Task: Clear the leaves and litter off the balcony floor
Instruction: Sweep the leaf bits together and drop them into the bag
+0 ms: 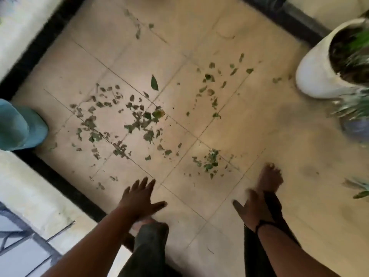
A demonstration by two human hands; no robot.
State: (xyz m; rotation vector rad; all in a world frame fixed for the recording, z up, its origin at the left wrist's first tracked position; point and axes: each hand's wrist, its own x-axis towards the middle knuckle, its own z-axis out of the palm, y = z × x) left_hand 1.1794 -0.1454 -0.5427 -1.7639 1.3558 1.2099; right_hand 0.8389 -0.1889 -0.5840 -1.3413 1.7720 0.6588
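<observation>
Torn green and dry leaf bits (137, 120) lie scattered over the beige tiled balcony floor (259, 120). One whole dark green leaf (154, 82) lies further back. A small leaf cluster (210, 161) sits just ahead of my bare right foot (269, 178). More bits (211, 80) spread toward the right. My left hand (139, 196) hovers above the floor with fingers spread, holding nothing. My right hand (251, 208) is also empty, fingers straight, a dark band on its wrist. Both hands are well short of the leaves.
A white plant pot (317, 66) with soil stands at the right, green foliage (357, 108) below it. A teal pot (22, 126) stands at the left edge. A black border (60, 182) and pale ledge (26, 188) line the left side.
</observation>
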